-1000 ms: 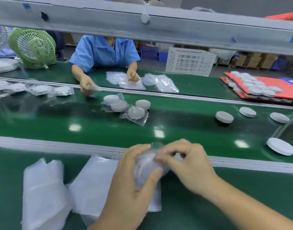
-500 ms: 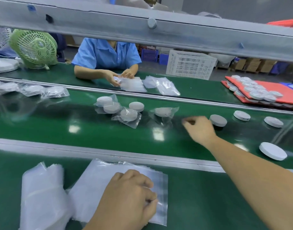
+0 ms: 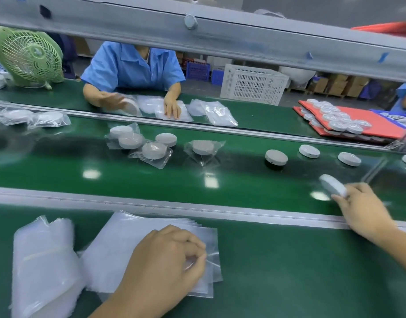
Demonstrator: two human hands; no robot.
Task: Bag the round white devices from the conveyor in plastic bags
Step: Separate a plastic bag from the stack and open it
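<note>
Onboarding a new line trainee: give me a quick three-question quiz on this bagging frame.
1. True or false: the right hand grips a round white plastic device, tilted, over the green conveyor belt.
2. The left hand pinches: A) another device B) the top clear plastic bag C) nothing.
3. Fill in: the bagged devices on the belt lie toward the picture's ___.
Key: 1 true; 2 B; 3 left.
</note>
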